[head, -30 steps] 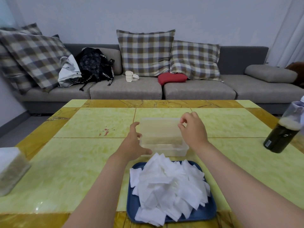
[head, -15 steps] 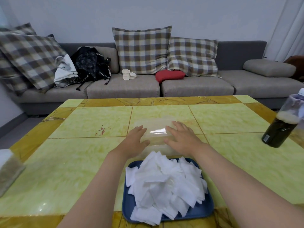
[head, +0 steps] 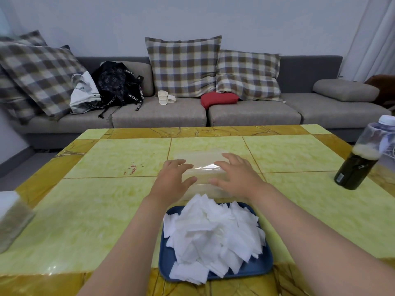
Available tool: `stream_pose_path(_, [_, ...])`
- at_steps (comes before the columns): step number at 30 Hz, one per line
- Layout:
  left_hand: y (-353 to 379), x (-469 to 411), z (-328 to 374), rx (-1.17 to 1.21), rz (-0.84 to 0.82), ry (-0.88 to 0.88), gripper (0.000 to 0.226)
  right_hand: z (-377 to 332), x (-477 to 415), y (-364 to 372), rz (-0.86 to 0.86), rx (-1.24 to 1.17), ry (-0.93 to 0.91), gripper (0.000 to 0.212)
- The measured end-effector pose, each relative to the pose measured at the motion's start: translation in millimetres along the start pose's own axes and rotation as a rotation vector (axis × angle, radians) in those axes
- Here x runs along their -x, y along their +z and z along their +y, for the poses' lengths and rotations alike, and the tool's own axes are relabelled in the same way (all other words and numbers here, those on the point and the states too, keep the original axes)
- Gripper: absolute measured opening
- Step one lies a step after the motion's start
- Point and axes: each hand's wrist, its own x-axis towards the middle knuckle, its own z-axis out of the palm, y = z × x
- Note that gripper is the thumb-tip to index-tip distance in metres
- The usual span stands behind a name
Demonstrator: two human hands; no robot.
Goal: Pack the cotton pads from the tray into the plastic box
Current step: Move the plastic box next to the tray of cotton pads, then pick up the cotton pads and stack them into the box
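Watching from beside the yellow tiled table [head: 106, 210], I start at its left edge, where a pale-topped container [head: 12, 221] stands well apart from the work. Moving in, the left hand [head: 173, 178] lies flat with its fingers straight and slightly spread, palm down on the left end of the plastic box [head: 201, 165], gripping nothing. The box is clear, hard to make out against the tiles, and sits in the middle of the table with its long side running left to right across the person. It looks to be covered by a lid, though the glare makes that uncertain. Just this side of the box, touching or nearly so, is the blue tray [head: 252, 272], heaped with white cotton pads [head: 213, 238], none of which appear to be in the box yet. The right hand [head: 235, 176] mirrors the left, open and flat on the right end of the box, holding nothing. What matters next, I would guess, is that the pads lie behind both hands, toward the person's body and between the forearms, so either hand must draw back to reach them, and neither seems clearly nearer. Far right stands a bottle [head: 354, 167] of dark liquid.
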Motion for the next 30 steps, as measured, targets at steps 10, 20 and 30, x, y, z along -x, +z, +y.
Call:
stream_pose_path(10, [-39.9, 40.2, 44.0, 0.121, -0.057, -0.009, 0.024, -20.0, 46.4, -46.1, -0.044, -0.144, 0.006, 0.018])
stream_pose_path(20, [-18.7, 63.6, 99.4, 0.165, -0.294, 0.062, 0.035, -4.3, 90.2, -45.4, -0.307, -0.150, 0.117, 0.032])
stream_pose_path(30, [-8.4, 73.3, 102.9, 0.155, -0.507, -0.006, 0.043, 1.3, 110.5, -42.6, -0.364, -0.172, 0.162, 0.013])
